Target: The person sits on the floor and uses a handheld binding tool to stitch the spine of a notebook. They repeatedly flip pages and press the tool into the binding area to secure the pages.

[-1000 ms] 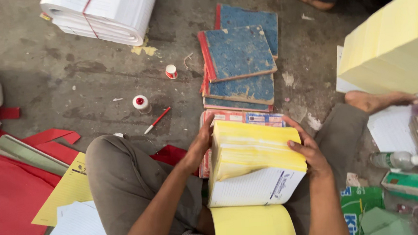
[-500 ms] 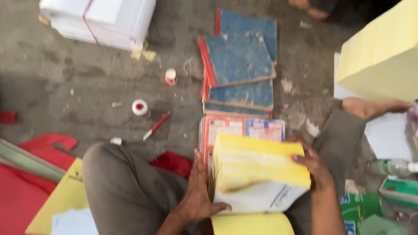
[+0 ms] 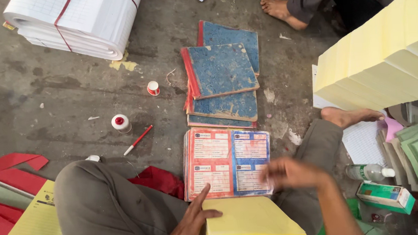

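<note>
**Yellow paper block held at the lap, printed covers ahead**

Yellow paper block [image 3: 249,223] sits low in the head view, resting on the seated person's lap between the knees. The left hand [image 3: 190,228] lies flat against the block's left edge, fingers spread and the thumb on the top sheet; it presses the block and does not close around it. The right hand [image 3: 290,173] hovers over the far right corner of the block, blurred by motion, so whether its fingers are apart or together cannot be told; it appears to hold nothing.

Just beyond the block, a stack of printed covers [image 3: 227,162], red on the left half and blue on the right, lies flat on the concrete floor [image 3: 58,94]. Beyond that stack lies a staggered pile of blue books with red spines [image 3: 223,79].

To the left of the covers lie a red pen [image 3: 138,140] and two small white-and-red rolls [image 3: 120,122]. A tall stack of pale yellow sheets [image 3: 393,53] stands at the right. Another person's bare foot [image 3: 280,7] shows at the top edge.
</note>
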